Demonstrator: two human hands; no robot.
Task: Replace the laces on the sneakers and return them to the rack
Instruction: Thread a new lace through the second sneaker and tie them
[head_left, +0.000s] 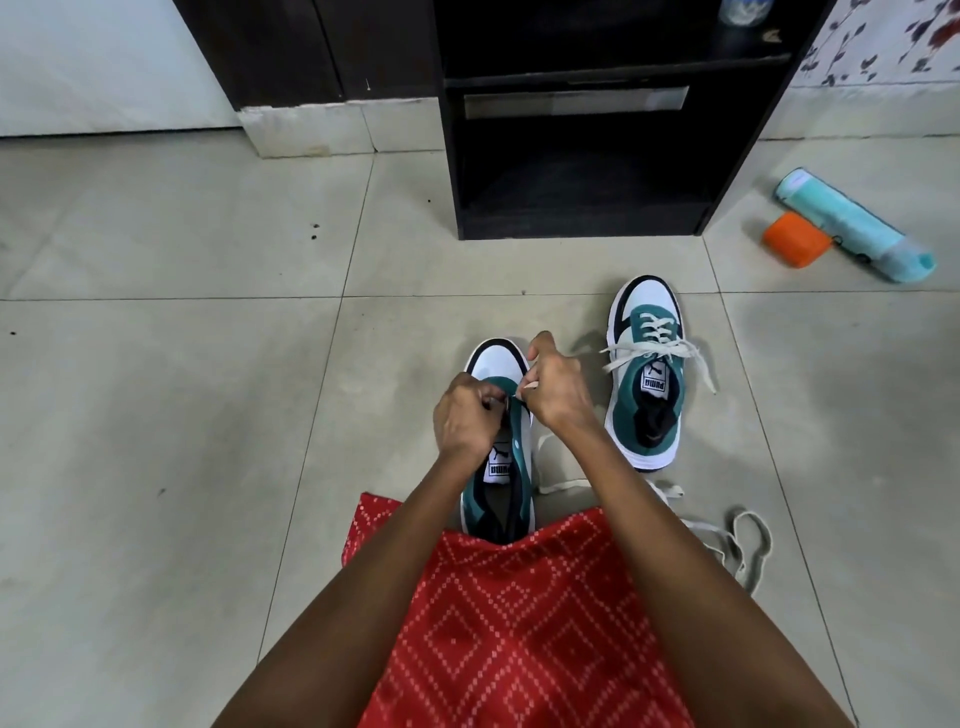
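The 1 word that can be read is "PUMA", printed in black capitals on the white tongue label (500, 469) of the nearer sneaker (493, 364). A black leaping-cat logo sits on the toe side of the word, and the label lies just beside the wrist of the left hand (465, 415). The same "PUMA" and cat logo stand on the matching label (655, 382) on the tongue of the farther sneaker (644, 441). From the head view, the words on these 2 labels are seen upside down.
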